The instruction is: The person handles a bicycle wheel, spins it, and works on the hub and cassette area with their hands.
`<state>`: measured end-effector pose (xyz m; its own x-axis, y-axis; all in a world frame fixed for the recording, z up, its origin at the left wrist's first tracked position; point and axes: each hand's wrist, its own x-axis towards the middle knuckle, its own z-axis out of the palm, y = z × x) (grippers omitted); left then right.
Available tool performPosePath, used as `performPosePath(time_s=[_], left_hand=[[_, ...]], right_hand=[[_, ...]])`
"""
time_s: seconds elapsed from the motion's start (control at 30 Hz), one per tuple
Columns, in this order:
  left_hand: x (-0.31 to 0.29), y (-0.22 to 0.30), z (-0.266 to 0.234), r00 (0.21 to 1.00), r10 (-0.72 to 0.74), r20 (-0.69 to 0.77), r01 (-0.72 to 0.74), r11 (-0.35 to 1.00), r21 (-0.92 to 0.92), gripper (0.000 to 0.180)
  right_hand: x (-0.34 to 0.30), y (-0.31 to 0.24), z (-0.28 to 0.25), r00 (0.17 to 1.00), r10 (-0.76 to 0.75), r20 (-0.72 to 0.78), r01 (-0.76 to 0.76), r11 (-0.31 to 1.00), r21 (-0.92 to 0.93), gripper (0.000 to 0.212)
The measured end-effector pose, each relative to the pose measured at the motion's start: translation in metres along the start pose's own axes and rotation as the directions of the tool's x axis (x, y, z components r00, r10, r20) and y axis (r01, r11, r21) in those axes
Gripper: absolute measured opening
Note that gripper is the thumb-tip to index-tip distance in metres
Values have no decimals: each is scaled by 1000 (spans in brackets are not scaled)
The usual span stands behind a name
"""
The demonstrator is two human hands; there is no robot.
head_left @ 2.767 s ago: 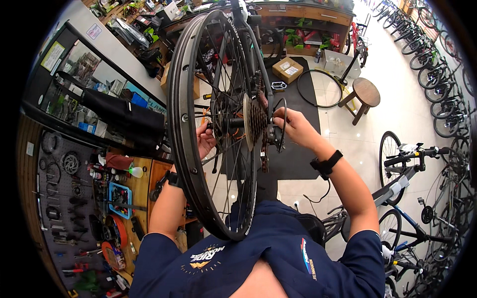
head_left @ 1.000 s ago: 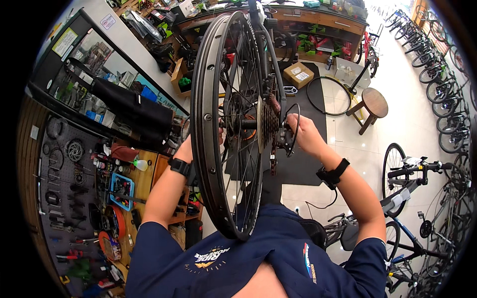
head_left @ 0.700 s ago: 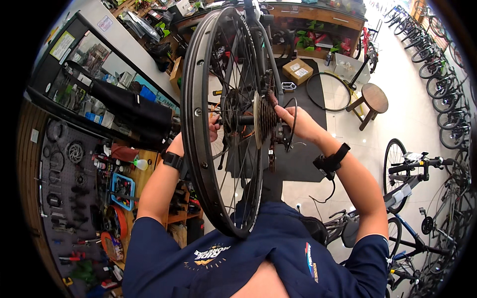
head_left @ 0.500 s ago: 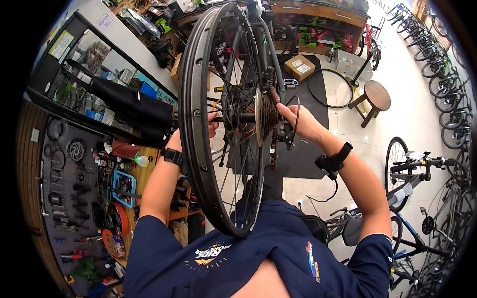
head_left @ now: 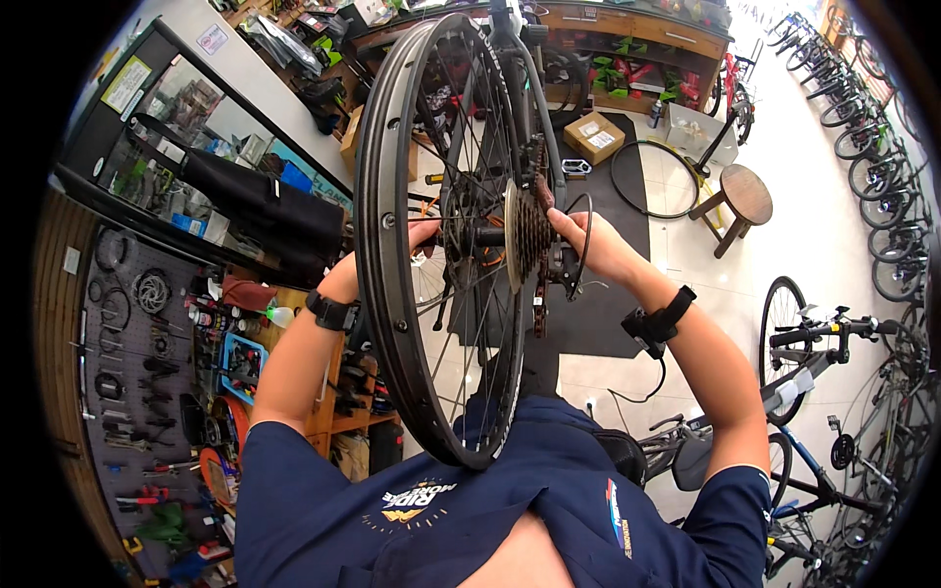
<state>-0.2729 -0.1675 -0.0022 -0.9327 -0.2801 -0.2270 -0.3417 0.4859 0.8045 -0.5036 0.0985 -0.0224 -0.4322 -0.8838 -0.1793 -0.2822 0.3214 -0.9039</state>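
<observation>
A bicycle rear wheel (head_left: 387, 294) with a black rim stands upright before my chest, tilted slightly, within the rear of a dark bike frame (head_left: 534, 88). My left hand (head_left: 423, 233) reaches behind the rim to the hub (head_left: 485, 236), on its left side. Its fingers look bent together; rim and spokes hide what they hold. On the other side, my right hand (head_left: 598, 245) is closed beside the cassette (head_left: 529, 230), thumb near the sprockets. The rear derailleur (head_left: 564, 269) and a looped black cable (head_left: 588, 220) are by this hand. Its grip is partly hidden.
To the left are a workbench with a blue basket (head_left: 242, 363) and a tool pegboard (head_left: 137, 392). A round wooden stool (head_left: 745, 194), a loose tyre (head_left: 627, 191) and a cardboard box (head_left: 593, 137) stand ahead right. Bikes (head_left: 814, 338) line the right side.
My left forearm has swung outward to the left, and the left hand has risen slightly at the hub. My right hand keeps its place by the cassette. The wheel has barely shifted.
</observation>
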Motion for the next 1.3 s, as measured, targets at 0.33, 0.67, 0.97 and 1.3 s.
performPosePath(time_s=[0.33,0.67,0.97,1.3], left_hand=[[17,-23,16,992,-121,-47,90,907,-412,41],[24,-11,-7,975,-194,104,207,969,-136,41],[38,29,-24,930,-338,146,310,933,184,51],[1,-9,-15,987,-58,152,138,792,-594,24]], right_hand=[[-1,-2,-3,997,47,67,-58,984,168,63],[-1,3,2,997,78,1,-78,997,-17,67],[12,24,8,998,52,-48,-56,995,-77,67],[5,12,14,989,89,-122,-90,996,-10,63]])
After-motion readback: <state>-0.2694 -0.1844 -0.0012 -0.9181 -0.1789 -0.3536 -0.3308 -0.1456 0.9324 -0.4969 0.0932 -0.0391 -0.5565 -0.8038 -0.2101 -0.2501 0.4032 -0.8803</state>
